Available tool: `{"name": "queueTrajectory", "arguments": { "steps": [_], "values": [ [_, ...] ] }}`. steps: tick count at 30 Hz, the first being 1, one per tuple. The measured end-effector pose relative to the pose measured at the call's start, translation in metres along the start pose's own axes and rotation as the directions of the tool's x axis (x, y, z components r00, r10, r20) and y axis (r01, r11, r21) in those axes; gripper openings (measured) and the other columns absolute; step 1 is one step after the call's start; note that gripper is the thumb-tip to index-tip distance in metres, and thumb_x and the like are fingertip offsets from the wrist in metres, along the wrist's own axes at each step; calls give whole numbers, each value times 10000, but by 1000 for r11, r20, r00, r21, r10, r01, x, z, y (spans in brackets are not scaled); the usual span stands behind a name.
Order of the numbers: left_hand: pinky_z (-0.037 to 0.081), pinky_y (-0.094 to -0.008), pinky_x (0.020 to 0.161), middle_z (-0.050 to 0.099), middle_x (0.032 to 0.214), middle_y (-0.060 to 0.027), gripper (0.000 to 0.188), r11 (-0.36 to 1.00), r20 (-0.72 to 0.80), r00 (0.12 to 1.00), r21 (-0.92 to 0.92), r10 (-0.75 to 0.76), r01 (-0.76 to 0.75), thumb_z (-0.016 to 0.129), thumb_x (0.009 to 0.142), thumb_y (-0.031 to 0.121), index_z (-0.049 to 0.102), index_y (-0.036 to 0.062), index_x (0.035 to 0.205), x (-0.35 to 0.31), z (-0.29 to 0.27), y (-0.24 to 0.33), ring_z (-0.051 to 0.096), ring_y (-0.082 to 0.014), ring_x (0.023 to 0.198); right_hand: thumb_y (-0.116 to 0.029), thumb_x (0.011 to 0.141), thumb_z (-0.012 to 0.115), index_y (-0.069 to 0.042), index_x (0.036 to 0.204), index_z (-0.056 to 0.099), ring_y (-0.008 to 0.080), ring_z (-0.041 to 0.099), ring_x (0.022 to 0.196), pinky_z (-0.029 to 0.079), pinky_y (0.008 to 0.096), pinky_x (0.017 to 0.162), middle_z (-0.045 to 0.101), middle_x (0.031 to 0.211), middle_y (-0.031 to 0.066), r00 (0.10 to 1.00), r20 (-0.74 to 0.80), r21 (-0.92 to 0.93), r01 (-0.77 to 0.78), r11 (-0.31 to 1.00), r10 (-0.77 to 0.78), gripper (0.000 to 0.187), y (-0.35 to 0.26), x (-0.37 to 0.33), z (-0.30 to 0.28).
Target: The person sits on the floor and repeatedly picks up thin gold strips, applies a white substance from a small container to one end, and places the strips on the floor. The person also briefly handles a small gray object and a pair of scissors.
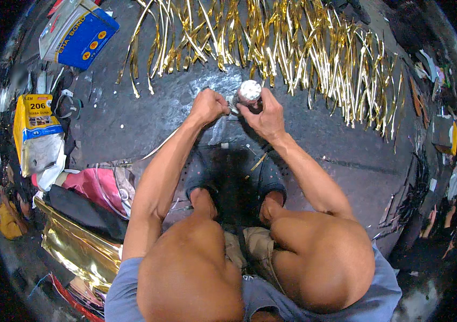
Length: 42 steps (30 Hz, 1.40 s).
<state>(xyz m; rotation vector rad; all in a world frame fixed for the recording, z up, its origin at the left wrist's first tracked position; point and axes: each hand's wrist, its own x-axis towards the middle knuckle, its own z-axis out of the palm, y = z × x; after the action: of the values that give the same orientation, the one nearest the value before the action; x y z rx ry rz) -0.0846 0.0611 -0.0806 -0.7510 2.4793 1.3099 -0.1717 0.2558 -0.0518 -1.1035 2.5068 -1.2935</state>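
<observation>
My right hand [267, 117] is closed around the side of a small round object [249, 91] with a whitish, blotchy top and a darker side; its exact kind does not show. Close to its left, my left hand [209, 107] has its fingers curled in a pinch. What sits in that pinch, if anything, is too small to name. Both hands are low over the dark work surface [148, 118]. A thin pale strip [160, 144] runs beside my left forearm. Beyond the hands lie many shiny gold foil strips [293, 48], cut like a fringe.
At far left stand a blue and white can [86, 40] and a yellow and white container [39, 129]. Pink material [91, 188], a black piece [81, 212] and a gold sheet [78, 244] lie by my left arm. Assorted scraps [427, 188] line the right side.
</observation>
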Motion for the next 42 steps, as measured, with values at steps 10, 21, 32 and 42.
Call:
{"name": "queueTrajectory", "arguments": {
  "steps": [10,21,32,42],
  "values": [
    [473,-398,1086,646,1255,-123,674,771,-330,864,-403,380,-493,826,694,30,600,60,1329,-46,20,29,610,-274,1230,-54,753,766,-49,1366,543,411,603,1203,489,445,1041,619,1282,212,974,223,48,-48,998,36,653,-16,-8,0],
    [498,-450,1047,662,1280,-159,604,803,-413,792,-202,449,-561,683,672,-37,616,66,1263,-48,36,25,613,-372,1229,-57,902,655,-25,1159,669,143,663,883,526,285,761,709,1009,44,849,293,271,-515,813,440,260,116,3,48],
    [502,-450,1035,672,1253,-157,530,821,-398,797,-162,454,-548,710,743,-7,618,74,1259,-33,39,25,627,-363,1206,55,882,660,-96,1101,541,53,493,674,429,195,582,554,888,-1,824,176,907,-348,237,539,291,-63,44,-181],
    [537,-453,947,671,1191,-162,464,804,-409,782,-168,470,-571,683,766,-34,608,76,1210,-42,29,31,635,-403,1126,-16,997,542,106,1430,396,185,573,912,521,275,753,555,1331,240,993,-22,923,-25,384,117,473,-147,58,-306]
  ]
}}
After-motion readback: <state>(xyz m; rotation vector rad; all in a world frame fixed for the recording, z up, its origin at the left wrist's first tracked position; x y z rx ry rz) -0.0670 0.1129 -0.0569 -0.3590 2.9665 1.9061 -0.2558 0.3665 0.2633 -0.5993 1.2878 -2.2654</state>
